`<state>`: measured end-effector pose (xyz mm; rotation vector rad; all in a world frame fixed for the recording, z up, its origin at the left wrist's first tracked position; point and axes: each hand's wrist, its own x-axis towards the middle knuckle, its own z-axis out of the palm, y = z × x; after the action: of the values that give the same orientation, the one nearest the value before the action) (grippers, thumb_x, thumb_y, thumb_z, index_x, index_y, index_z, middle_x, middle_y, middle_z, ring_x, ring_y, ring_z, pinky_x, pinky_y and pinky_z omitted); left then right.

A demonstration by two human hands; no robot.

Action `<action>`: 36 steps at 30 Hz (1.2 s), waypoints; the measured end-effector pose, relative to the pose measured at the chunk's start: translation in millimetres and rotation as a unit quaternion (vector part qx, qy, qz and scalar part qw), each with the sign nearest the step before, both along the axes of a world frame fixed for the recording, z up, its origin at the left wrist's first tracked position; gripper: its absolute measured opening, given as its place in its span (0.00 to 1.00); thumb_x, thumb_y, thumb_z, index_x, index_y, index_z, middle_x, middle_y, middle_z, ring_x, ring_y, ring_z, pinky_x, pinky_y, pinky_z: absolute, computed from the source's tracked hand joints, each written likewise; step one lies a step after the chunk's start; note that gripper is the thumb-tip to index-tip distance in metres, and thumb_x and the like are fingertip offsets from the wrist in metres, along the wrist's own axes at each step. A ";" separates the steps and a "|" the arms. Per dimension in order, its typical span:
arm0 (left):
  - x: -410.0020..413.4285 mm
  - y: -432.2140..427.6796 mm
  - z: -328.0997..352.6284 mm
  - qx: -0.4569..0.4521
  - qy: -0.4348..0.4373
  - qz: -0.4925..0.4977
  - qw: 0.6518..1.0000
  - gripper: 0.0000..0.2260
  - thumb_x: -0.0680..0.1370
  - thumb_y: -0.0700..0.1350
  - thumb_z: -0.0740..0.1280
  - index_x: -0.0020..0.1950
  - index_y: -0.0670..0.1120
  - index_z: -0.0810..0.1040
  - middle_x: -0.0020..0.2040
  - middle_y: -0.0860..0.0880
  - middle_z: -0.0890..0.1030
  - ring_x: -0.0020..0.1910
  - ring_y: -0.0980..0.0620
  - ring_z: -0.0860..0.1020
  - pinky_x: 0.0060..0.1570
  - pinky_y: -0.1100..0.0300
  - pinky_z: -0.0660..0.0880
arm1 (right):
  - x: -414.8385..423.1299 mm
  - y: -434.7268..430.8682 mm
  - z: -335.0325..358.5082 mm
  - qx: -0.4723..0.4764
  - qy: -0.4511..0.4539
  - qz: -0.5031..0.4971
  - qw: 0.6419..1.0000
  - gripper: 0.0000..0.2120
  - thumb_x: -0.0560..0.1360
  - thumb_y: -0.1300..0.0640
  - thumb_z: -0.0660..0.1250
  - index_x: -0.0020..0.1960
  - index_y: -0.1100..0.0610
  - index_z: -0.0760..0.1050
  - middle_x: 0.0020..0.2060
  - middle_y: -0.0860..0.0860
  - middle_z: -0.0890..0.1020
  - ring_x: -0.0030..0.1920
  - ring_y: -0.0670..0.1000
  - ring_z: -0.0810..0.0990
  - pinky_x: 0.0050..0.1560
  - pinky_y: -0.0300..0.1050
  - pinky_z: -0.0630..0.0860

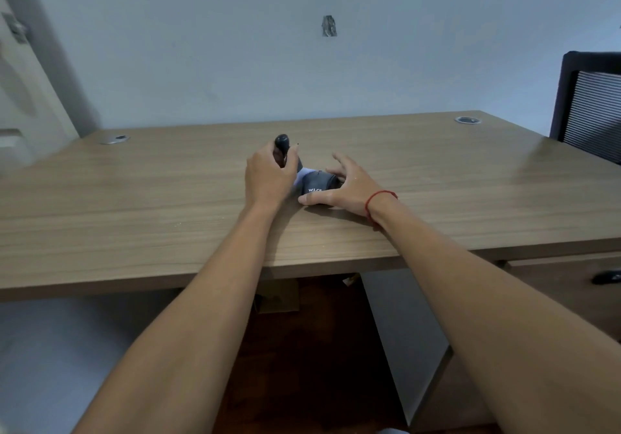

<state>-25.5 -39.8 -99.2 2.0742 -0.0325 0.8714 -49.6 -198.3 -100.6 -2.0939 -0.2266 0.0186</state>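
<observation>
On the wooden desk (168, 198) my left hand (268, 178) grips a dark rounded object (281, 141) that sticks up above my fingers. Just to its right lies a small dark pouch or box with white lettering (317, 183), with a pale blue-white piece (304, 174) showing at its left end. My right hand (346, 181) holds this dark item, thumb along its near side and fingers curved over its far side. A red string bracelet (379, 198) circles my right wrist. What joins the two dark things is hidden behind my hands.
Two round cable grommets sit in the desk's far corners, one at the left (116, 138) and one at the right (467, 120). A black mesh chair (591, 104) stands at the right. A drawer unit (564, 285) is under the desk's right side.
</observation>
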 end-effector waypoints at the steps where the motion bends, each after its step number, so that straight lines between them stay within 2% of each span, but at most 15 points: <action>1: -2.0 0.3 -0.4 0.006 -0.003 0.016 1.000 0.16 0.76 0.51 0.67 0.35 0.41 0.73 0.32 0.45 0.78 0.33 0.45 0.75 0.36 0.53 0.72 | -0.7 0.7 -0.2 0.004 -0.001 -0.001 1.000 0.59 0.56 0.42 0.82 0.78 0.51 0.54 0.73 0.51 0.68 0.71 0.51 0.68 0.70 0.52 0.67; 3: -6.9 -0.5 0.6 -0.026 -0.036 0.020 0.999 0.15 0.76 0.50 0.67 0.35 0.41 0.73 0.32 0.44 0.79 0.33 0.44 0.76 0.35 0.53 0.71 | -2.0 1.0 -0.5 0.022 -0.005 -0.011 1.000 0.49 0.60 0.42 0.80 0.75 0.51 0.62 0.71 0.51 0.70 0.69 0.49 0.71 0.69 0.48 0.69; 5: -14.1 -4.0 3.9 -0.069 -0.078 0.011 0.994 0.15 0.76 0.49 0.67 0.34 0.41 0.73 0.31 0.43 0.78 0.32 0.45 0.75 0.35 0.55 0.70 | -0.7 0.8 -1.1 0.042 -0.032 -0.040 0.998 0.33 0.67 0.44 0.76 0.68 0.52 0.72 0.65 0.51 0.77 0.63 0.47 0.76 0.62 0.40 0.71; 7: -19.4 -8.7 3.5 -0.050 -0.092 -0.008 0.994 0.15 0.76 0.50 0.67 0.35 0.40 0.74 0.31 0.42 0.79 0.32 0.44 0.76 0.34 0.54 0.71 | 0.5 1.0 -1.2 0.035 -0.062 -0.057 0.996 0.21 0.70 0.47 0.74 0.61 0.53 0.79 0.54 0.49 0.81 0.57 0.47 0.79 0.55 0.36 0.71; 8: -20.9 -12.2 2.4 -0.029 -0.082 -0.011 0.996 0.15 0.76 0.50 0.67 0.36 0.40 0.75 0.32 0.43 0.79 0.32 0.45 0.76 0.34 0.54 0.71 | 1.2 1.4 -0.9 0.028 -0.067 -0.056 0.996 0.19 0.71 0.47 0.73 0.60 0.53 0.80 0.52 0.48 0.81 0.56 0.46 0.79 0.54 0.36 0.71; 12: -17.7 -13.8 0.3 0.011 -0.031 0.088 0.996 0.14 0.77 0.51 0.65 0.43 0.39 0.77 0.43 0.40 0.82 0.43 0.39 0.78 0.38 0.57 0.65 | 3.1 6.0 -3.4 0.017 -0.076 -0.044 0.996 0.19 0.74 0.49 0.70 0.63 0.54 0.79 0.58 0.50 0.82 0.58 0.47 0.79 0.57 0.36 0.70; 14: -18.7 -12.0 1.3 -0.018 -0.047 0.091 0.995 0.14 0.77 0.50 0.65 0.41 0.39 0.77 0.41 0.40 0.82 0.41 0.39 0.78 0.37 0.56 0.66 | 2.5 7.2 -3.7 0.003 -0.082 -0.032 0.996 0.18 0.76 0.50 0.67 0.63 0.55 0.78 0.59 0.51 0.82 0.59 0.48 0.79 0.59 0.37 0.70; 17: -23.2 -12.3 3.1 -0.081 -0.080 0.051 0.992 0.13 0.77 0.49 0.66 0.38 0.41 0.75 0.35 0.43 0.80 0.36 0.43 0.76 0.39 0.54 0.70 | 3.5 7.0 -2.5 -0.016 -0.083 -0.006 0.996 0.14 0.78 0.50 0.64 0.61 0.52 0.80 0.59 0.52 0.82 0.61 0.52 0.79 0.64 0.44 0.72; 20: -19.4 -13.3 -2.8 0.009 0.002 0.079 0.997 0.12 0.78 0.49 0.66 0.49 0.39 0.78 0.47 0.38 0.82 0.48 0.38 0.79 0.43 0.52 0.72 | 2.9 8.7 -0.6 -0.046 -0.083 0.001 0.995 0.18 0.80 0.50 0.61 0.67 0.53 0.75 0.68 0.52 0.76 0.68 0.51 0.73 0.70 0.44 0.66; 21: -17.1 -12.4 -4.4 0.012 0.012 0.084 0.996 0.12 0.78 0.48 0.65 0.50 0.39 0.78 0.49 0.38 0.82 0.50 0.38 0.78 0.44 0.52 0.72 | 3.1 9.2 -0.6 -0.054 -0.089 0.001 0.995 0.18 0.80 0.51 0.61 0.68 0.54 0.74 0.69 0.53 0.75 0.69 0.52 0.72 0.70 0.44 0.65; 26: -14.6 -7.1 -2.9 -0.084 -0.013 0.053 0.995 0.14 0.77 0.49 0.65 0.40 0.39 0.76 0.40 0.40 0.82 0.41 0.43 0.78 0.37 0.61 0.64 | -1.5 8.9 0.9 -0.058 -0.101 0.005 0.993 0.15 0.81 0.53 0.60 0.64 0.54 0.77 0.63 0.53 0.79 0.65 0.53 0.75 0.63 0.40 0.66; 29: -18.2 -8.0 1.7 -0.132 -0.016 0.043 0.990 0.13 0.75 0.47 0.66 0.35 0.40 0.74 0.31 0.46 0.77 0.34 0.46 0.74 0.34 0.61 0.66 | -2.9 8.9 2.8 -0.050 -0.098 0.000 0.994 0.16 0.81 0.53 0.60 0.65 0.56 0.76 0.66 0.55 0.78 0.67 0.54 0.73 0.63 0.39 0.65; 31: -19.9 -10.1 3.8 -0.153 -0.033 0.029 0.987 0.15 0.74 0.46 0.68 0.32 0.39 0.73 0.27 0.49 0.73 0.29 0.50 0.70 0.29 0.66 0.64 | -3.5 8.5 2.6 -0.045 -0.096 0.002 0.994 0.16 0.81 0.54 0.60 0.65 0.58 0.76 0.65 0.56 0.78 0.67 0.55 0.73 0.64 0.41 0.66; 34: -20.7 -12.0 2.6 -0.118 -0.042 0.013 0.992 0.17 0.73 0.47 0.69 0.31 0.36 0.73 0.27 0.45 0.75 0.27 0.50 0.70 0.29 0.66 0.65 | -1.8 9.0 2.1 -0.037 -0.091 0.002 0.995 0.16 0.81 0.53 0.60 0.66 0.55 0.76 0.66 0.53 0.77 0.67 0.52 0.73 0.62 0.37 0.63; 36: -18.3 -10.7 -0.7 -0.060 -0.019 0.041 0.997 0.16 0.74 0.48 0.68 0.33 0.38 0.74 0.31 0.42 0.79 0.31 0.45 0.74 0.36 0.57 0.71 | 2.1 9.6 0.5 -0.046 -0.092 -0.003 0.995 0.17 0.82 0.53 0.58 0.68 0.54 0.74 0.69 0.52 0.75 0.70 0.52 0.71 0.65 0.38 0.62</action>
<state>-43.8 -50.6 -100.0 1.9592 0.0831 0.9389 -47.5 -188.6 -100.2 -2.1887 -0.3370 -0.1704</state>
